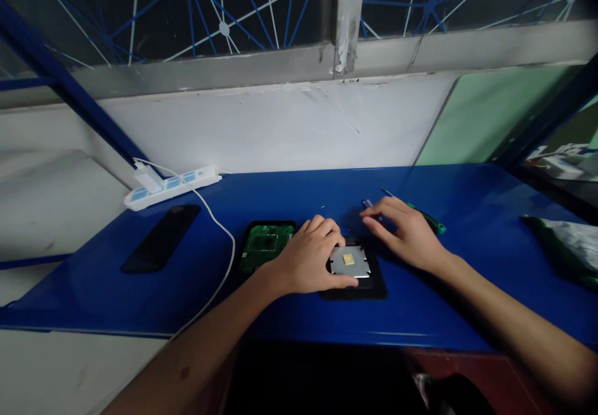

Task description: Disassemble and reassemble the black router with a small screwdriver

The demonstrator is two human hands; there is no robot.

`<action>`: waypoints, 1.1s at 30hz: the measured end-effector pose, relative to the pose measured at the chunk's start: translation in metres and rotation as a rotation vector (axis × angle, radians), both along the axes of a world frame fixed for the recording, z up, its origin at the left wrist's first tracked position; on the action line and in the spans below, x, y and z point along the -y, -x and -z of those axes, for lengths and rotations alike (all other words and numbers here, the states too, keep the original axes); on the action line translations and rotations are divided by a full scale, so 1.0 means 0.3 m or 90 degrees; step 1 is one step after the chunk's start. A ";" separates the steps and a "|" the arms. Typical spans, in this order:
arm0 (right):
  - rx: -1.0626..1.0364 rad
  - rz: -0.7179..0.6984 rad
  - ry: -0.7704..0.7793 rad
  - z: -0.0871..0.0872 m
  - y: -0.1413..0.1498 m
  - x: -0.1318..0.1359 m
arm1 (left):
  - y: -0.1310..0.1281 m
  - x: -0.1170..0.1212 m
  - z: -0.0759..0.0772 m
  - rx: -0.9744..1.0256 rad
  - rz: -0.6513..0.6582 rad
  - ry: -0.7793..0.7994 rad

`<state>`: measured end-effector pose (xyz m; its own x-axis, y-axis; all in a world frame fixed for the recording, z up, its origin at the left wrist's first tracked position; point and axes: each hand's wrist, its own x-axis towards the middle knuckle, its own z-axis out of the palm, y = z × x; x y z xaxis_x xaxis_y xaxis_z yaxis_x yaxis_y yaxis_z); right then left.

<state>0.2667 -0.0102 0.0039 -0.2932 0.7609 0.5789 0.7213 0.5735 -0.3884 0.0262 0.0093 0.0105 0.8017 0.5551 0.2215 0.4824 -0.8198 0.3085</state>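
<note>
My left hand [312, 257] rests on a black device shell [369, 287], fingers curled over its far left corner and thumb along its front edge. Inside the shell sits a silver metal plate with a small yellow square [349, 260]. To the left lies a second black shell holding a green circuit board [264, 245]. My right hand [405, 231] lies flat behind the shell with fingers stretched toward a small screw or bit [367, 204]. A green-handled screwdriver [427, 220] pokes out from beneath that hand.
A blue tabletop [471, 278] carries a black phone [161, 238] at the left, a white power strip [172, 186] with a white cable [224, 231] running to the front edge, and a crumpled green and white bag [567, 247] at the right. A white wall stands behind.
</note>
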 end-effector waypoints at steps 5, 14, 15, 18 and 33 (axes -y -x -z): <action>0.008 0.000 0.012 0.007 -0.002 -0.003 | 0.002 -0.001 -0.002 0.004 0.001 -0.002; 0.016 0.031 0.010 0.015 -0.008 -0.012 | 0.005 -0.001 0.000 0.015 -0.005 -0.009; 0.019 0.043 0.007 0.019 -0.009 -0.014 | 0.005 -0.002 0.001 0.019 -0.005 -0.012; 0.036 0.101 0.002 0.037 -0.016 -0.024 | 0.006 -0.003 0.001 0.030 -0.005 -0.019; 0.219 0.299 0.090 0.073 -0.025 -0.046 | 0.037 -0.066 -0.006 0.105 -0.130 -0.104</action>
